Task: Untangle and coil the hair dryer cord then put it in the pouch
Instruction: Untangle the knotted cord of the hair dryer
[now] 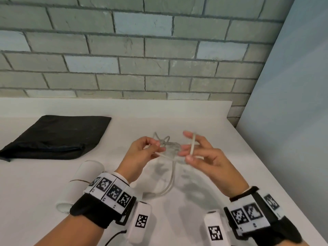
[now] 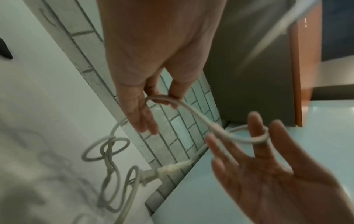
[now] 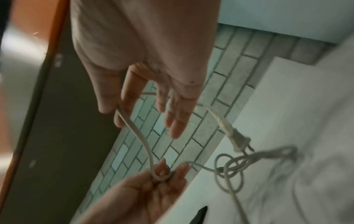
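Left hand grip: fingers curled, pinching a cord loop. Right hand grip: fingers spread, nearly straight, one run of cord threaded between them. Both hands are raised above the table, the held span running left-right. The knot and plug hang just beyond, farther from me, roughly equally near both hands. The dryer body lies near-left. The black pouch lies far-left, well apart, nearer the left hand. Judgement: still untangling; coiling not begun.
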Demonstrator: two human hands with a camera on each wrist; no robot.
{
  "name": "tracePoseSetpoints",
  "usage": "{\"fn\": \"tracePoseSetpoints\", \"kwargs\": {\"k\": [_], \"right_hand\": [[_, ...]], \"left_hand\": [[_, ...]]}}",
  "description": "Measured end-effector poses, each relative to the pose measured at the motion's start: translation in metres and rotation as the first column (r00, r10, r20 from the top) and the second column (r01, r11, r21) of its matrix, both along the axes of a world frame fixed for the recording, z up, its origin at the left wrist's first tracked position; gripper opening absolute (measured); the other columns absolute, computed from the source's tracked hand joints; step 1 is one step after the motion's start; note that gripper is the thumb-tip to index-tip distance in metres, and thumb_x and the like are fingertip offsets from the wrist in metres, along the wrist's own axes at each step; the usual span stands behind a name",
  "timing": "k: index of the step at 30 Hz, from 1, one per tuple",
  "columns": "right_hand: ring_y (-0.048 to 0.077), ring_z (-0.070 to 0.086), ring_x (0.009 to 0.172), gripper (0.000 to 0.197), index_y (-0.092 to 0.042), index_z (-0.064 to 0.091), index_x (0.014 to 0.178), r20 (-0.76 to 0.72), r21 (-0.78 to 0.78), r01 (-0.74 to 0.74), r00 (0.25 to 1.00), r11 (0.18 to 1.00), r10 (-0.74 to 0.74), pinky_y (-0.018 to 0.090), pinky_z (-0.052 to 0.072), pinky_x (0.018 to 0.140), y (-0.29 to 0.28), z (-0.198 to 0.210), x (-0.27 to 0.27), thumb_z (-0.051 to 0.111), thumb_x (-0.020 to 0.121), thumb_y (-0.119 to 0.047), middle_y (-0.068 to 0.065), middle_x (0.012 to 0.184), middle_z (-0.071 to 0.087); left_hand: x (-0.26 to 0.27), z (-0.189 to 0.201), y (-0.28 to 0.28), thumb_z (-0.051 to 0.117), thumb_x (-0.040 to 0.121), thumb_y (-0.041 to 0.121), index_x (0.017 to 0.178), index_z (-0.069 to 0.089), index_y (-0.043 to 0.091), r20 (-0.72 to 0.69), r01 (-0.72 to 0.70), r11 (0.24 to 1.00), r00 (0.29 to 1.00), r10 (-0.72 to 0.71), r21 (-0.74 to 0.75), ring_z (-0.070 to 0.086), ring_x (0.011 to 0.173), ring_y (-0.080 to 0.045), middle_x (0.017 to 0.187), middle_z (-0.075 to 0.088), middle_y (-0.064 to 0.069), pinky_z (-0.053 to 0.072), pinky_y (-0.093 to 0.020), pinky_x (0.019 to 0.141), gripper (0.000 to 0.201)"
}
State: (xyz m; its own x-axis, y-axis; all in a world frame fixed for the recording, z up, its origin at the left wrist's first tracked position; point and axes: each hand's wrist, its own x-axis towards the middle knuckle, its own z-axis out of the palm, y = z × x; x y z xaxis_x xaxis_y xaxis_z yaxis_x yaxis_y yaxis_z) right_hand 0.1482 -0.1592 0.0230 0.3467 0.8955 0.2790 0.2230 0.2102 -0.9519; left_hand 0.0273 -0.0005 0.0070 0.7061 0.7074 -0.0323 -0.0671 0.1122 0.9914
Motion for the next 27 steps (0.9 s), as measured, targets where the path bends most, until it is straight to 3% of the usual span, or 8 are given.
{"fn": "tracePoseSetpoints", "kwargs": {"k": [5, 8, 10, 13, 18, 21, 24, 27], "right_hand": [[0.011, 0.062, 0.071, 0.015, -0.019, 0.075, 0.082, 0.315, -0.278, 0.013, 0.946, 0.961, 0.079, 0.013, 0.042, 0.062, -0.01, -0.017, -0.008, 0.065, 0.08, -0.029, -0.001, 0.079, 0.065], [0.012, 0.063, 0.055, 0.027, -0.021, 0.07, 0.06, 0.38, -0.433, 0.052, 0.916, 0.9, 0.13, 0.016, 0.045, 0.058, -0.012, -0.009, 0.004, 0.063, 0.081, -0.036, 0.001, 0.066, 0.068], [0.012, 0.06, 0.053, 0.025, -0.024, 0.066, 0.058, 0.383, -0.39, 0.11, 0.922, 0.914, 0.053, 0.014, 0.043, 0.053, -0.007, 0.002, 0.016, 0.063, 0.082, -0.03, -0.004, 0.059, 0.066], [0.014, 0.059, 0.071, 0.007, -0.026, 0.066, 0.087, 0.381, -0.206, 0.275, 0.906, 0.939, -0.182, 0.011, 0.044, 0.06, 0.009, 0.016, 0.035, 0.064, 0.082, -0.021, -0.009, 0.074, 0.063], [0.01, 0.047, 0.115, 0.059, -0.036, 0.035, 0.13, 0.348, -0.151, 0.235, 0.922, 0.96, -0.171, 0.027, 0.039, 0.093, 0.041, 0.031, 0.043, 0.066, 0.08, -0.027, -0.008, 0.127, 0.049], [0.011, 0.05, 0.118, 0.039, -0.029, 0.047, 0.122, 0.278, -0.117, 0.101, 0.958, 0.988, -0.065, 0.033, 0.04, 0.1, 0.054, 0.037, 0.037, 0.059, 0.086, -0.023, -0.006, 0.129, 0.054], [0.008, 0.06, 0.095, 0.012, -0.013, 0.057, 0.099, 0.22, -0.031, 0.07, 0.973, 0.997, -0.062, 0.02, 0.046, 0.089, 0.059, 0.043, 0.029, 0.055, 0.088, -0.011, 0.007, 0.108, 0.062], [0.004, 0.056, 0.093, 0.016, -0.005, 0.059, 0.092, 0.304, 0.026, 0.104, 0.947, 0.994, -0.107, 0.026, 0.047, 0.09, 0.062, 0.046, 0.026, 0.045, 0.093, -0.011, 0.003, 0.108, 0.054]], "left_hand": [[-0.006, 0.023, 0.009, 0.035, 0.093, -0.005, 0.098, 0.051, 0.015, 0.014, 0.13, 0.951, 0.99, -0.139, 0.282, 0.068, 0.069, -0.011, 0.111, 0.059, 0.005, 0.052, -0.019, 0.066, 0.026], [-0.012, 0.041, 0.012, 0.034, 0.094, -0.003, 0.095, 0.053, 0.016, 0.034, 0.139, 0.918, 0.986, -0.163, 0.371, 0.065, 0.068, -0.01, 0.107, 0.062, 0.004, 0.049, -0.021, 0.067, 0.027], [-0.016, 0.052, 0.011, 0.035, 0.094, -0.002, 0.092, 0.054, 0.017, 0.054, 0.136, 0.901, 0.983, -0.173, 0.412, 0.062, 0.066, -0.009, 0.103, 0.066, 0.007, 0.047, -0.019, 0.064, 0.027], [-0.021, 0.067, 0.007, 0.039, 0.093, 0.003, 0.089, 0.056, 0.019, 0.117, 0.139, 0.892, 0.971, -0.208, 0.429, 0.055, 0.06, -0.009, 0.096, 0.069, 0.009, 0.042, -0.017, 0.059, 0.024], [-0.023, 0.084, 0.004, 0.042, 0.084, 0.01, 0.076, 0.061, 0.029, 0.302, 0.194, 0.938, 0.911, -0.281, 0.287, 0.044, 0.055, -0.007, 0.083, 0.067, 0.008, 0.038, -0.016, 0.056, 0.028], [-0.023, 0.091, 0.007, 0.044, 0.086, 0.006, 0.076, 0.061, 0.024, 0.421, 0.217, 0.956, 0.862, -0.282, 0.195, 0.042, 0.053, -0.007, 0.077, 0.065, 0.005, 0.038, -0.015, 0.052, 0.027], [-0.026, 0.092, 0.014, 0.041, 0.083, 0.007, 0.079, 0.06, 0.022, 0.481, 0.203, 0.972, 0.845, -0.234, 0.117, 0.043, 0.053, -0.006, 0.074, 0.062, 0.004, 0.039, -0.016, 0.052, 0.024], [-0.027, 0.089, 0.021, 0.038, 0.086, 0.006, 0.082, 0.057, 0.02, 0.482, 0.156, 0.985, 0.859, -0.171, 0.071, 0.045, 0.053, -0.006, 0.073, 0.06, 0.004, 0.042, -0.017, 0.053, 0.024]]}}
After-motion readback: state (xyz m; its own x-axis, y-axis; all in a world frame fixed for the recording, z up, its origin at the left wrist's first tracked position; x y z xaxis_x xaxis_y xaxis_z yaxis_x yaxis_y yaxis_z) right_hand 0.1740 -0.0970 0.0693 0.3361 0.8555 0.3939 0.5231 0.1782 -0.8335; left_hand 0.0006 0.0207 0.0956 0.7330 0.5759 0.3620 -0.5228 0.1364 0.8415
